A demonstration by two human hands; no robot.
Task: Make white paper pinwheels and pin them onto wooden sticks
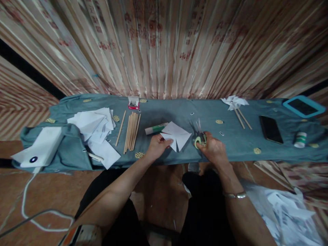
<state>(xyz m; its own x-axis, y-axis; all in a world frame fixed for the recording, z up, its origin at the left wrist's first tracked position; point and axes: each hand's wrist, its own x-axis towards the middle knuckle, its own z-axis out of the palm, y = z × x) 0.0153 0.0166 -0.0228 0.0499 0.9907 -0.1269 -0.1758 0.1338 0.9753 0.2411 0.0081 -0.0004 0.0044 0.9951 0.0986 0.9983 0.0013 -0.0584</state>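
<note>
Right in the middle, a white paper square (pixel 176 132) with slits cut in from its corners is held just above the near part of the grey-green cloth (pixel 169 108). The left hand (pixel 159 147) pinches its left side, thumb on top. Just right of the paper, the right hand (pixel 214 148) is closed around the handles of green-handled scissors (pixel 199 138), whose blades point away from the person, slightly parted. A green-and-white tube (pixel 155 128) lies behind the paper's left edge. Farther left come a row of wooden sticks (pixel 132 133), a single stick (pixel 120 129), a small red box (pixel 133 105) and a spread of white sheets (pixel 94 121). Well to the right lie paper pinwheels (pixel 234 101) on sticks, a black phone (pixel 271 129), a blue-framed tablet (pixel 304 106) and a green-banded container (pixel 300 140)
</note>
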